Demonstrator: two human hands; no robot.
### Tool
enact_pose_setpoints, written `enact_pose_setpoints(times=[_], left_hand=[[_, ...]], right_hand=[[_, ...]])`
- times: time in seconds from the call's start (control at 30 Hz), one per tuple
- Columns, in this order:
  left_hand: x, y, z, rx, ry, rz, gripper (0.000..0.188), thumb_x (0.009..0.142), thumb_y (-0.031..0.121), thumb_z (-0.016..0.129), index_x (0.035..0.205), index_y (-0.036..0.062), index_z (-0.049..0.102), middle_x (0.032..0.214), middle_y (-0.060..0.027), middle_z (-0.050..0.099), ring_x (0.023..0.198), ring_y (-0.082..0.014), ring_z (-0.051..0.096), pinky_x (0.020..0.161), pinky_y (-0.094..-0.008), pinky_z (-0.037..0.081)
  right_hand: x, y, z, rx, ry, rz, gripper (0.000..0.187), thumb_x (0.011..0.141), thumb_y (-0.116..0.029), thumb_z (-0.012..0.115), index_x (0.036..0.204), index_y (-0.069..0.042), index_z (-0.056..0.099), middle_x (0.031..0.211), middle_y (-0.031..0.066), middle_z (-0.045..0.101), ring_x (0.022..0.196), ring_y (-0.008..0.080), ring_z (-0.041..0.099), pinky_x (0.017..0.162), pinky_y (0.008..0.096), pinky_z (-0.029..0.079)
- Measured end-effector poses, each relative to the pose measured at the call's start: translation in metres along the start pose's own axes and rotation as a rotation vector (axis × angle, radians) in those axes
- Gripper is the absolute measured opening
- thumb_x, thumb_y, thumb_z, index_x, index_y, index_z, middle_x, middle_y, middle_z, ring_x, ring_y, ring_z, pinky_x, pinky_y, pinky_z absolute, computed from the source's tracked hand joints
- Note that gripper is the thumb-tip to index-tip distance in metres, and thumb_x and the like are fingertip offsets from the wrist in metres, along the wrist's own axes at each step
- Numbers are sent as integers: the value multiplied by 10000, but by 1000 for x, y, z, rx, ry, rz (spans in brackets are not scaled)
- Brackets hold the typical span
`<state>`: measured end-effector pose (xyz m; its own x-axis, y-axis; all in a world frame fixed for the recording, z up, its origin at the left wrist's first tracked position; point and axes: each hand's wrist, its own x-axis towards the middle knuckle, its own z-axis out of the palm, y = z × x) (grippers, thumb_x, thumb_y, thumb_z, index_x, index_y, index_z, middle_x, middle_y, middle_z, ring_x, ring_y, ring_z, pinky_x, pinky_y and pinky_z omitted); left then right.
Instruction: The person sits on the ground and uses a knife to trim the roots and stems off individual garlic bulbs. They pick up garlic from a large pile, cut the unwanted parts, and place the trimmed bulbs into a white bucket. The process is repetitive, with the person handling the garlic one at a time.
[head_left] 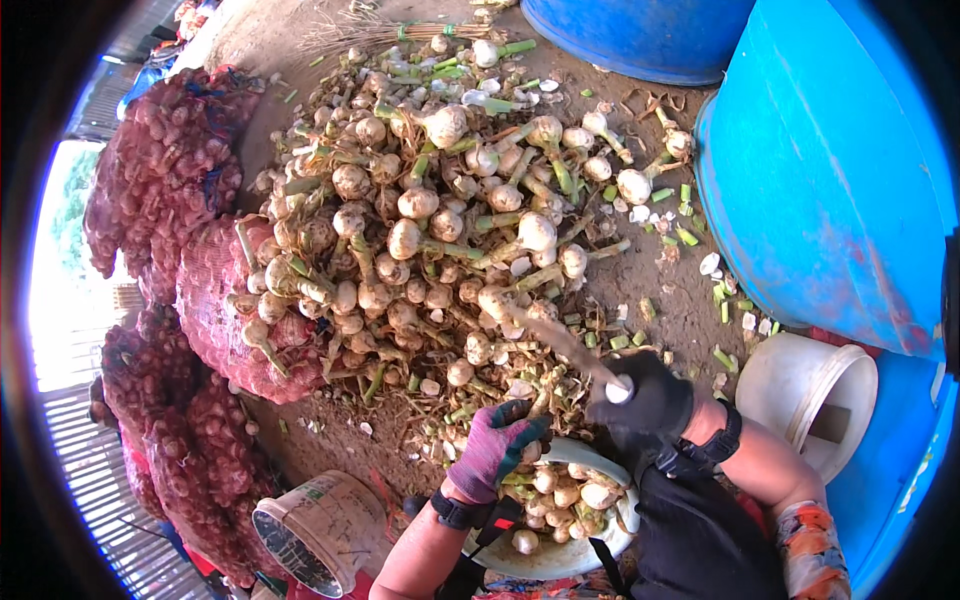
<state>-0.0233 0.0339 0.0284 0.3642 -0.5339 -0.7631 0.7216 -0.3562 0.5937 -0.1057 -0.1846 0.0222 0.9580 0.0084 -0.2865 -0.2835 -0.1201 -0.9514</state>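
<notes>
My left hand (497, 448), in a purple and dark teal glove, is closed on a garlic bulb (532, 452); the fingers hide much of it. In a black glove, my right hand (640, 395) grips a knife (560, 345), whose dull brownish blade slants up and left over the heap. A pale round end of the knife's handle shows at the fist. Below both hands a whitish basin (545, 568) holds several trimmed garlic bulbs (565, 497). Beyond them spreads a large heap of garlic (420, 235) with green stalks still attached.
Full pink mesh sacks (165, 150) line the left. A white bucket (325, 525) lies tilted at lower left, another white bucket (800, 395) at right. Large blue tubs (820, 170) stand at upper right. Cut stalk pieces (685, 236) litter the ground; a twig broom (375, 35) lies at the back.
</notes>
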Motion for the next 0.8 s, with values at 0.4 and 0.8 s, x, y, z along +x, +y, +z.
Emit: enact_pose_setpoints(times=[0.4,0.8], left_hand=[[-1,9,-34,581,196,98,647,761,475,685,1152,-20,539,961,-129,624,893,-229,589,804,-345,462],[119,5,-59,1430,780,-98,725,711,644,582,961,-33,658,1218,-241,486,1187,-375,388,997,-437,307]], right_hand=[[5,87,3,-317,-203,386,359,596,-278,725,764,20,616,701,200,622,665,323,622,640,381,484],[7,56,0,-287,-107,358,362,611,-269,744,820,5,633,736,208,629,711,339,623,665,381,484]])
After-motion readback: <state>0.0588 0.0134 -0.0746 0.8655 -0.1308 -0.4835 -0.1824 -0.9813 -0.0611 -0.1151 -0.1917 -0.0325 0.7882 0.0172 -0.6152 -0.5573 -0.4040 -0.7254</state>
